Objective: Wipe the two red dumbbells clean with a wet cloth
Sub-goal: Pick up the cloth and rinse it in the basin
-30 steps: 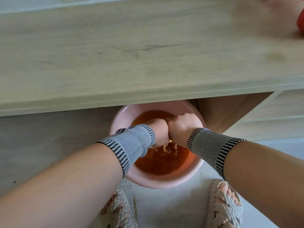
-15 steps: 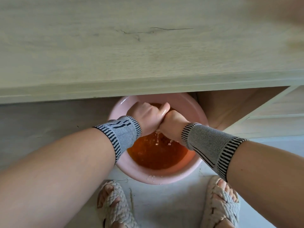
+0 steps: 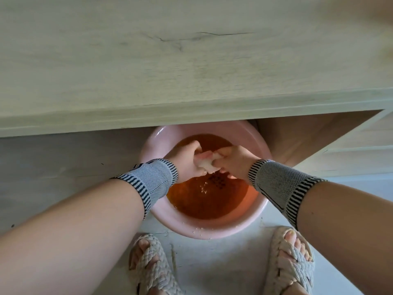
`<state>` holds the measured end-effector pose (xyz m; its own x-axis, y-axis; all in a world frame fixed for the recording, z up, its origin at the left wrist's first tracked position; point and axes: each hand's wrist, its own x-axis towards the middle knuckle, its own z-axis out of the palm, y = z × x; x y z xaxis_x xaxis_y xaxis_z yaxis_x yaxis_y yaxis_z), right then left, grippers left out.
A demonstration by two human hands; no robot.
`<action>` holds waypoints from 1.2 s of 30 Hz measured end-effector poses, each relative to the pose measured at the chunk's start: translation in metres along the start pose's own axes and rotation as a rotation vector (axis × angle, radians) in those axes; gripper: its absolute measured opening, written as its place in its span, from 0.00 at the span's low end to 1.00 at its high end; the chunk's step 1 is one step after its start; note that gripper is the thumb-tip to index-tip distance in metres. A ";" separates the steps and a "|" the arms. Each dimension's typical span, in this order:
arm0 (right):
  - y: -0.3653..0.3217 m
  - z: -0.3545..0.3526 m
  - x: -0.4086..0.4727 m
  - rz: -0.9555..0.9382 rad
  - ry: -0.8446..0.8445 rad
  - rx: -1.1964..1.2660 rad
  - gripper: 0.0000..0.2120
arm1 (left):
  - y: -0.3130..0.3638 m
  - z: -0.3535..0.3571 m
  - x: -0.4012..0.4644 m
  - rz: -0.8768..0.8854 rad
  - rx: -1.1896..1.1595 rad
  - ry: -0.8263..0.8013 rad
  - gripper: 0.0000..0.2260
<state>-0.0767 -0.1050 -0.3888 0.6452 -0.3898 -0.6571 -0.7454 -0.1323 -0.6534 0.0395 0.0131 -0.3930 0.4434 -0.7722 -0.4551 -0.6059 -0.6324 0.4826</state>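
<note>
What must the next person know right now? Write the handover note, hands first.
Left hand: grips one end of the cloth.
Right hand: grips the other end; the two wring it above the pink basin.
Basin sits on the floor, partly under the wooden table, holding orange-tinted water; drops are falling from the cloth.
Done: cloth is wet and being squeezed out.
Left: the red dumbbells are not in view now, so find them and wipe both. No wiping can be confirmed from this view.
</note>
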 end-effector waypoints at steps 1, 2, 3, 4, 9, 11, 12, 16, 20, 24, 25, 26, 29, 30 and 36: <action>0.002 0.000 -0.002 -0.068 0.104 -0.072 0.14 | -0.002 0.001 -0.001 -0.076 -0.185 -0.049 0.18; 0.002 0.002 -0.003 -0.123 0.189 -0.133 0.15 | -0.003 0.001 -0.001 -0.139 -0.367 -0.080 0.14; 0.002 0.003 -0.003 -0.174 0.263 -0.189 0.15 | -0.004 0.001 -0.003 -0.190 -0.505 -0.086 0.11; 0.001 0.004 -0.004 -0.225 0.310 -0.257 0.15 | -0.005 0.000 -0.005 -0.229 -0.592 -0.075 0.10; -0.008 0.005 -0.018 -0.220 0.356 -0.163 0.17 | -0.004 -0.001 -0.018 -0.361 -0.799 0.033 0.16; -0.009 0.002 -0.026 -0.187 0.394 -0.133 0.17 | 0.000 -0.001 -0.024 -0.340 -0.801 0.089 0.14; -0.009 0.000 -0.029 -0.180 0.418 -0.172 0.18 | 0.001 -0.001 -0.026 -0.311 -0.726 0.121 0.10; -0.012 -0.010 -0.048 -0.178 0.477 -0.285 0.19 | 0.014 -0.017 -0.047 -0.319 -0.586 0.273 0.08; -0.024 -0.008 -0.069 -0.174 0.433 0.169 0.14 | 0.044 -0.026 -0.069 -0.296 -0.887 0.313 0.11; -0.050 0.025 -0.094 -0.264 0.249 0.267 0.12 | 0.074 -0.023 -0.075 -0.259 -1.027 0.362 0.12; -0.052 0.030 -0.096 -0.300 0.239 0.137 0.10 | 0.077 -0.022 -0.077 -0.274 -1.059 0.386 0.10; -0.053 0.031 -0.100 -0.323 0.231 -0.047 0.12 | 0.077 -0.021 -0.082 -0.301 -1.087 0.392 0.09; -0.049 0.021 -0.110 -0.260 0.181 -0.495 0.17 | 0.077 -0.023 -0.100 -0.345 -1.194 0.269 0.08; -0.049 0.016 -0.114 -0.237 0.168 -0.613 0.17 | 0.080 -0.024 -0.105 -0.359 -1.240 0.213 0.06; -0.046 0.026 -0.133 -0.268 0.124 -0.934 0.22 | 0.091 -0.025 -0.116 -0.273 -1.167 0.250 0.09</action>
<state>-0.1240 -0.0237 -0.2809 0.8302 -0.3275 -0.4511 -0.4441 -0.8777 -0.1800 -0.0512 0.0437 -0.2776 0.6556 -0.5151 -0.5522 0.4256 -0.3520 0.8337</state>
